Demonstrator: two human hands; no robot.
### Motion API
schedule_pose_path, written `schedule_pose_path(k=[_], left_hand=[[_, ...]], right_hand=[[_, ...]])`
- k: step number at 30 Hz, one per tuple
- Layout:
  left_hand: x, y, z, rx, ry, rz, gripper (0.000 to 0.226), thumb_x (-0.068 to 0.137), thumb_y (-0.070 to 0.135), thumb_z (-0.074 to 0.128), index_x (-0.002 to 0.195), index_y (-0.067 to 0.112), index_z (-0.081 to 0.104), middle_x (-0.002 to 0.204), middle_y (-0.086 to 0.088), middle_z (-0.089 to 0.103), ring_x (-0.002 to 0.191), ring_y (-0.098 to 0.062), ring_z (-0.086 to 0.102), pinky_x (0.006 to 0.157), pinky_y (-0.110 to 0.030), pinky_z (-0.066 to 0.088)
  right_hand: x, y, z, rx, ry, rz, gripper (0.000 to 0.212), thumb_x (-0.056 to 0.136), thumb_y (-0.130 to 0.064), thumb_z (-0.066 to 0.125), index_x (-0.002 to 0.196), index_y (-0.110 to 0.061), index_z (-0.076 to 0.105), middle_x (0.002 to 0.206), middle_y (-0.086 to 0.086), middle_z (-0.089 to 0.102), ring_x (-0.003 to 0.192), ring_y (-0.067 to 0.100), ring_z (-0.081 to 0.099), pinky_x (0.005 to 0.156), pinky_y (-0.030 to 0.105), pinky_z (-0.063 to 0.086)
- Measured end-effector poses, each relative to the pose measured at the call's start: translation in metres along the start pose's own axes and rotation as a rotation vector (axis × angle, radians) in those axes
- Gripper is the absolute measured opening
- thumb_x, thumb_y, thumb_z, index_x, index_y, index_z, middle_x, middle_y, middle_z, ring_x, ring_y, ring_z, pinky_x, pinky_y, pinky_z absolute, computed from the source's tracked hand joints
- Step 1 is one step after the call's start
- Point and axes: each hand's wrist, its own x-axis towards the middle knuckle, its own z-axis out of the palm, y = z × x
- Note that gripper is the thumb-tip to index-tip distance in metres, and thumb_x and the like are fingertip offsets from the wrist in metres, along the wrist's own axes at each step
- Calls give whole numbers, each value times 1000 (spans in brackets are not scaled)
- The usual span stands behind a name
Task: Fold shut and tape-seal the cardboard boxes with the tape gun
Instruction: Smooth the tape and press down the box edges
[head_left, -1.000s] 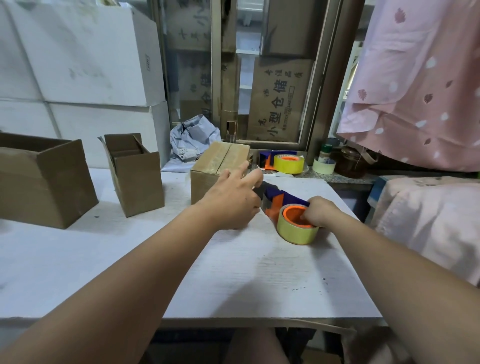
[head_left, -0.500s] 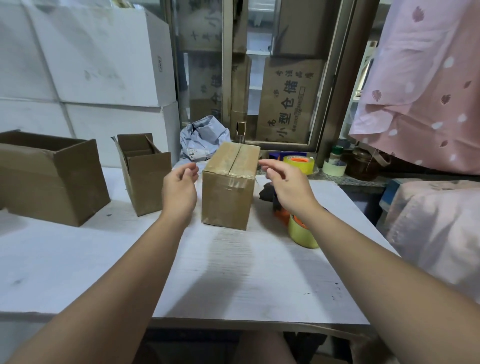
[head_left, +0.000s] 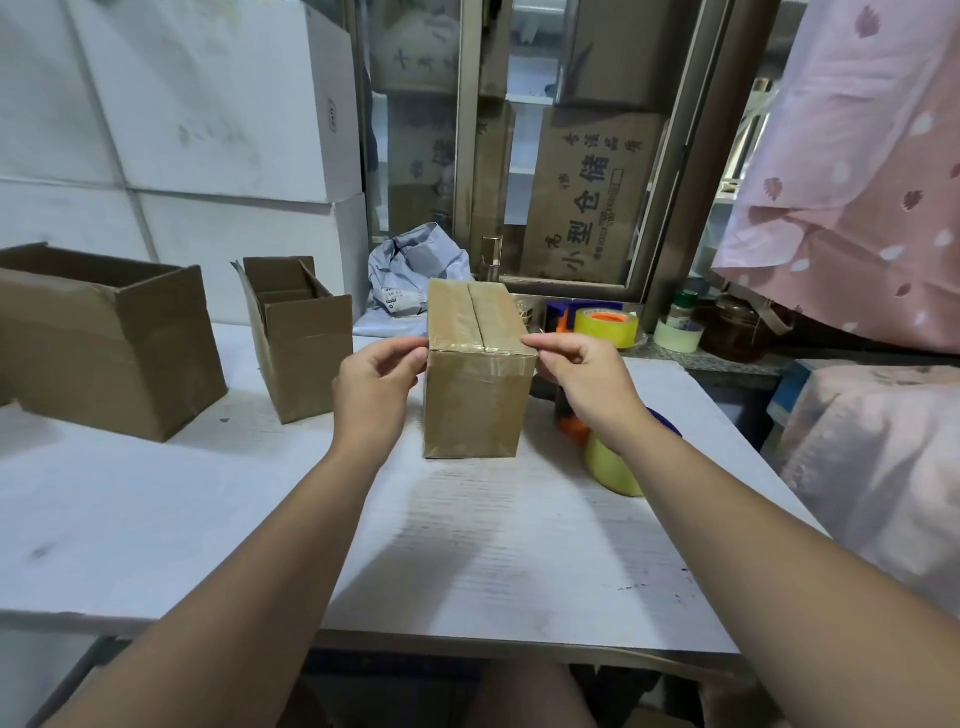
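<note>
A small brown box (head_left: 475, 410) stands mid-table, its top flaps folded shut with clear tape along the seam and over the near edge. My left hand (head_left: 376, 384) pinches its top left corner and my right hand (head_left: 587, 382) pinches its top right corner. The tape gun (head_left: 613, 462), orange and blue with a yellow roll, lies on the table behind my right wrist, partly hidden. Left of the taped box an open small box (head_left: 306, 358) stands with its flaps up. A larger open box (head_left: 104, 348) sits at the far left.
A second tape gun with a yellow roll (head_left: 605, 326) and a pale tape roll (head_left: 678, 335) lie on the sill behind. White cartons (head_left: 208, 104) stack at the back left. A crumpled grey bag (head_left: 415, 265) lies behind the box. Pink cloth (head_left: 857, 208) hangs at right.
My right hand let go of the tape gun and left it on the table. Both hands moved to the taped box and closed on its top near corners.
</note>
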Motion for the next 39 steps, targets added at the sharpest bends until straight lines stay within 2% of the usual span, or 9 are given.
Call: schedule_pose_path(k=[3, 6, 12, 17, 20, 24, 30, 34, 39], left_hand=[[0, 2, -4, 15, -34, 21, 23, 88, 8, 63, 102, 25, 71, 89, 16, 72, 82, 1, 66, 81, -22, 52], [1, 2, -9, 88, -99, 56, 26, 87, 10, 65, 109, 24, 71, 100, 12, 71, 94, -2, 65, 89, -25, 51], [2, 8, -11, 257, -138, 162, 26, 88, 12, 65, 111, 25, 69, 106, 15, 66, 101, 6, 58, 85, -1, 41], [6, 9, -13, 311, -151, 179, 25, 87, 13, 66, 110, 23, 70, 101, 21, 64, 91, 21, 55, 85, 1, 39], [7, 10, -15, 305, -170, 170, 25, 86, 12, 68, 107, 24, 71, 98, 23, 65, 94, 17, 58, 91, -6, 43], [8, 10, -15, 294, -199, 158, 28, 83, 8, 71, 107, 22, 70, 103, 16, 66, 97, 8, 61, 87, -4, 44], [7, 10, -11, 255, -209, 176, 22, 85, 1, 66, 96, 19, 65, 105, 11, 64, 100, 2, 61, 82, -5, 47], [7, 8, -8, 241, -223, 183, 15, 86, 1, 64, 95, 13, 62, 111, 7, 62, 101, 3, 59, 76, -3, 46], [10, 7, -7, 208, -266, 152, 12, 86, 4, 65, 94, 10, 58, 116, 10, 59, 104, -2, 59, 75, -4, 46]], right_hand=[[0, -1, -7, 26, -76, 3, 31, 94, -4, 52, 114, -20, 69, 111, -1, 69, 104, 18, 63, 93, 38, 52], [0, -4, -14, 2, -132, 2, 32, 93, -2, 53, 118, -16, 66, 113, 6, 69, 109, 25, 59, 91, 32, 48], [4, -6, -19, -66, -167, -24, 30, 90, -4, 59, 114, -21, 68, 102, 0, 71, 101, 15, 63, 99, 35, 47], [2, -10, -22, -48, -220, -24, 33, 89, -2, 61, 119, -16, 66, 101, -3, 68, 98, 6, 60, 88, 14, 46], [2, -11, -23, -26, -244, -23, 36, 87, -2, 63, 120, -14, 64, 103, -6, 66, 92, 0, 58, 81, 7, 45], [3, -9, -21, 8, -238, -21, 35, 86, -4, 65, 117, -19, 66, 102, 1, 70, 93, 4, 61, 84, 13, 47], [3, -1, -14, 76, -187, -17, 32, 83, -7, 69, 102, -33, 69, 102, 12, 72, 99, 23, 66, 95, 37, 51], [1, 2, -7, 142, -143, -22, 29, 83, -6, 68, 96, -32, 69, 101, -2, 71, 100, 20, 67, 93, 40, 52], [1, 7, 3, 275, -117, -2, 27, 82, -2, 69, 94, -25, 68, 111, 0, 68, 107, 16, 64, 94, 32, 52]])
